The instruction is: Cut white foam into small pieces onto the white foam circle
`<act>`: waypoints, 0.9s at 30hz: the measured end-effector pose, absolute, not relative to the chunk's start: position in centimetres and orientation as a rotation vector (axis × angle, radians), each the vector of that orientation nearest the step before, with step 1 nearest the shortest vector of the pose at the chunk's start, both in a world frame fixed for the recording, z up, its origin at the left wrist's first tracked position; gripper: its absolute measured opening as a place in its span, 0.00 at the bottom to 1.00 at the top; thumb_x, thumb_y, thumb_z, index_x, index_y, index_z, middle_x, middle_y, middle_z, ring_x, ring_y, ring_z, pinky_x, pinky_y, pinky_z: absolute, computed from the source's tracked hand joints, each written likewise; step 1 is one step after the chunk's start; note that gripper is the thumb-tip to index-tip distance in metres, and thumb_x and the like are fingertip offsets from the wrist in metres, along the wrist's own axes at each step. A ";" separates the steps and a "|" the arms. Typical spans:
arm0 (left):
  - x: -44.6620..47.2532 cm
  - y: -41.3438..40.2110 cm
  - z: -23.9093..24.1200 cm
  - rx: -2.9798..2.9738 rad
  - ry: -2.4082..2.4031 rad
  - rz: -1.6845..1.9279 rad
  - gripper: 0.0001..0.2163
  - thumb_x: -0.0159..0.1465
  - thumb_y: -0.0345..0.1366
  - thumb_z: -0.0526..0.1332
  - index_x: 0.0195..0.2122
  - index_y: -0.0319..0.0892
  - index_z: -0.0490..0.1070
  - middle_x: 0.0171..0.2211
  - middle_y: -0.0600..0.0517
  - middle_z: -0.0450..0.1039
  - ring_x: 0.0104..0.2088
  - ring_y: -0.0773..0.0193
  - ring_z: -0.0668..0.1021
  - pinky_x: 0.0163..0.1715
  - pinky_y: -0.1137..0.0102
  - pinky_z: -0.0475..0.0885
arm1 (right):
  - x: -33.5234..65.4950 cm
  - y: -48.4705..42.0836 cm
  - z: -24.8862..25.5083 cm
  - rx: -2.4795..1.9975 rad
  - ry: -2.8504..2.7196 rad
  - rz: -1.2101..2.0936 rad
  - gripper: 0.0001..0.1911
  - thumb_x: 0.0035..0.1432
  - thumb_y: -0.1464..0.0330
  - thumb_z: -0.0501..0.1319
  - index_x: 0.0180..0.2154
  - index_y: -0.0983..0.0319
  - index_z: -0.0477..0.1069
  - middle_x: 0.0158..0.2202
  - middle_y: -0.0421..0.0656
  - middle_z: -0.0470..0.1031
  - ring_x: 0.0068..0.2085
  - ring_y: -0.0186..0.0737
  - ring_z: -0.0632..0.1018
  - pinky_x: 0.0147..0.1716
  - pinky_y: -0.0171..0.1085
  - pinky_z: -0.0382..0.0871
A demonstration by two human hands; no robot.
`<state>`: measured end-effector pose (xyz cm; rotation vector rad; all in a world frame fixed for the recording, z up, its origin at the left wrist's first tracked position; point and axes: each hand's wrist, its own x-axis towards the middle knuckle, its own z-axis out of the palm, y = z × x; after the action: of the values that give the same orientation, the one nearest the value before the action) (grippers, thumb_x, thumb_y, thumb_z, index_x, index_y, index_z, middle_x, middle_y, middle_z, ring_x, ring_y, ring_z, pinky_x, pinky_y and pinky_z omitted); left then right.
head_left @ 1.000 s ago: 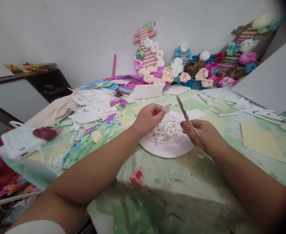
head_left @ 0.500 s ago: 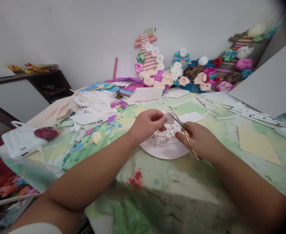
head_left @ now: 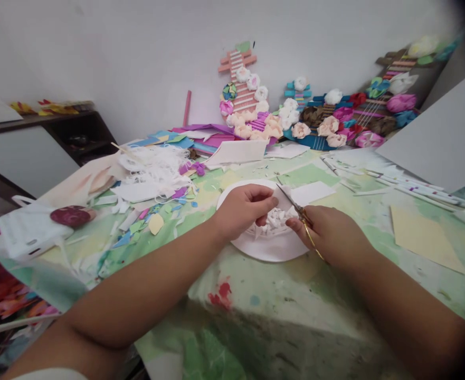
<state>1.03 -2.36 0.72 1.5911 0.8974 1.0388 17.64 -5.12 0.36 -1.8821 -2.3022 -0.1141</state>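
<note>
Between the fingertips of my left hand (head_left: 245, 210) is a small piece of white paper (head_left: 282, 199), pinched at its left side. My right hand (head_left: 327, 229) is closed round the gold handles of a pair of scissors (head_left: 297, 209), whose blades point up and left against the paper's right edge. Both hands are over a round white plate (head_left: 274, 254). A heap of white paper scraps (head_left: 272, 224) lies in its middle, partly hidden by my fingers. A white paper strip (head_left: 311, 193) lies just behind the plate.
Left are tangled white yarn (head_left: 157, 163), coloured scraps (head_left: 137, 227), a white device (head_left: 30, 229) and a dark red oval object (head_left: 73, 215). Guitar-shaped crafts with paper flowers (head_left: 252, 100) lean on the wall. Rolled paper sticks (head_left: 410, 187) and a cream sheet (head_left: 426, 237) are right.
The scissor blades, spread apart before, are now closer together at the paper. My left hand has shifted slightly right and down, and more of the plate's left rim shows.
</note>
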 end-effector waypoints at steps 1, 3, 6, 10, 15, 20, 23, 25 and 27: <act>1.0 -2.3 0.6 1.581 0.879 1.046 0.07 0.50 0.37 0.56 0.25 0.38 0.65 0.11 0.59 0.57 0.13 0.76 0.62 0.16 0.78 0.58 | 17.6 -5.1 0.4 -1.887 -2.308 -0.119 0.24 0.50 0.51 0.39 0.19 0.61 0.59 0.18 0.42 0.65 0.21 0.35 0.64 0.18 0.32 0.48; 1.0 -2.1 0.3 1.563 0.836 1.048 0.06 0.50 0.37 0.56 0.24 0.38 0.65 0.11 0.59 0.58 0.14 0.77 0.62 0.16 0.78 0.58 | 17.6 -5.1 0.4 -1.891 -2.316 -0.123 0.24 0.49 0.51 0.40 0.18 0.61 0.59 0.18 0.42 0.65 0.21 0.35 0.64 0.18 0.32 0.47; 1.0 -1.7 0.0 1.513 0.759 1.030 0.06 0.50 0.36 0.56 0.25 0.38 0.65 0.13 0.58 0.60 0.15 0.76 0.64 0.17 0.78 0.59 | 17.6 -5.1 0.5 -1.871 -2.305 -0.105 0.24 0.49 0.51 0.41 0.18 0.61 0.58 0.17 0.42 0.64 0.20 0.34 0.63 0.18 0.32 0.47; 0.8 -1.4 0.0 1.404 0.647 1.026 0.12 0.48 0.35 0.58 0.35 0.40 0.65 0.21 0.56 0.65 0.19 0.74 0.68 0.20 0.76 0.63 | 17.6 -5.3 0.7 -1.713 -2.302 0.146 0.23 0.49 0.52 0.42 0.17 0.62 0.58 0.17 0.41 0.62 0.20 0.33 0.63 0.19 0.32 0.50; 0.6 -1.5 0.4 1.386 0.485 0.967 0.20 0.45 0.35 0.61 0.42 0.45 0.63 0.35 0.51 0.67 0.31 0.69 0.70 0.28 0.74 0.65 | 17.6 -5.6 0.6 -1.416 -2.241 0.670 0.21 0.49 0.53 0.44 0.19 0.62 0.58 0.15 0.38 0.61 0.20 0.32 0.63 0.19 0.31 0.53; 0.6 -1.6 0.6 1.399 0.362 0.983 0.21 0.41 0.35 0.64 0.39 0.45 0.65 0.40 0.50 0.66 0.41 0.61 0.68 0.38 0.68 0.64 | 17.8 -5.4 -0.1 -1.320 -2.176 0.848 0.23 0.47 0.50 0.44 0.20 0.63 0.59 0.14 0.37 0.59 0.19 0.32 0.63 0.18 0.31 0.53; 0.8 -1.7 0.5 1.401 0.337 1.016 0.20 0.42 0.32 0.64 0.38 0.43 0.65 0.38 0.49 0.66 0.40 0.62 0.69 0.39 0.67 0.63 | 17.9 -5.3 -0.4 -1.314 -2.166 0.844 0.25 0.47 0.48 0.42 0.21 0.63 0.59 0.15 0.38 0.59 0.19 0.32 0.63 0.18 0.31 0.53; 0.9 -1.8 0.5 1.366 0.332 1.042 0.18 0.43 0.31 0.63 0.38 0.43 0.65 0.37 0.50 0.67 0.40 0.63 0.69 0.39 0.67 0.64 | 17.9 -5.2 -0.5 -1.307 -2.163 0.838 0.25 0.47 0.48 0.42 0.21 0.64 0.59 0.16 0.38 0.59 0.19 0.32 0.63 0.18 0.32 0.53; 1.0 -2.0 0.6 1.330 0.336 1.037 0.18 0.44 0.31 0.62 0.39 0.43 0.65 0.35 0.50 0.67 0.38 0.63 0.70 0.38 0.67 0.64 | 17.8 -5.2 -0.6 -1.273 -2.155 0.861 0.26 0.47 0.48 0.42 0.21 0.64 0.59 0.16 0.38 0.59 0.19 0.31 0.62 0.18 0.31 0.53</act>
<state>1.03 -2.02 0.56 1.3297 0.3360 1.0370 17.82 -5.20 -0.61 -1.2732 -2.1554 0.8612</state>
